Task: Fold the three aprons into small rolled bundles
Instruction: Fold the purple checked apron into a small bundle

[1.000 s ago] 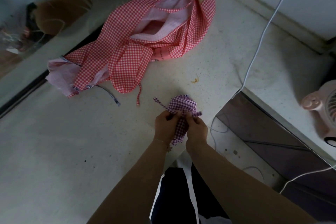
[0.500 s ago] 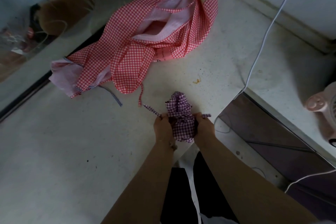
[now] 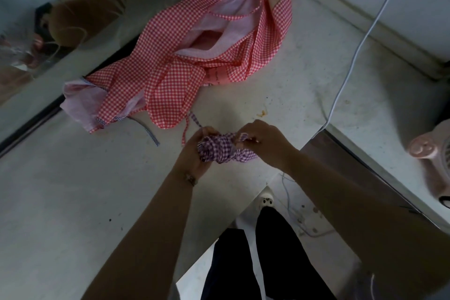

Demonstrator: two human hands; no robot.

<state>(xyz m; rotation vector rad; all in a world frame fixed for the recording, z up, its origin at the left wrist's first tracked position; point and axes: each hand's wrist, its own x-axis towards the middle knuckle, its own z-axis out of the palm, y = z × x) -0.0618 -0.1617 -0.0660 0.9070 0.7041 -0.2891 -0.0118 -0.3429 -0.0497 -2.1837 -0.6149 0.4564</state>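
A small purple-and-white checked apron bundle is held just above the pale counter near its inner corner. My left hand cups its left side from below. My right hand pinches the bundle's right end, fingers closed on a strap. A thin purple strap trails up-left from the bundle. Behind it lies a loose heap of red-and-white checked aprons with pale pink lining showing.
A white cable runs across the counter from the back wall to the inner edge. A pink fan stands at the right edge. A dark window ledge borders the counter at left. My legs and the floor show below.
The bundle has turned from upright to lying sideways between my hands. My right hand has moved up over its right end, and my left hand has shifted under its left side.
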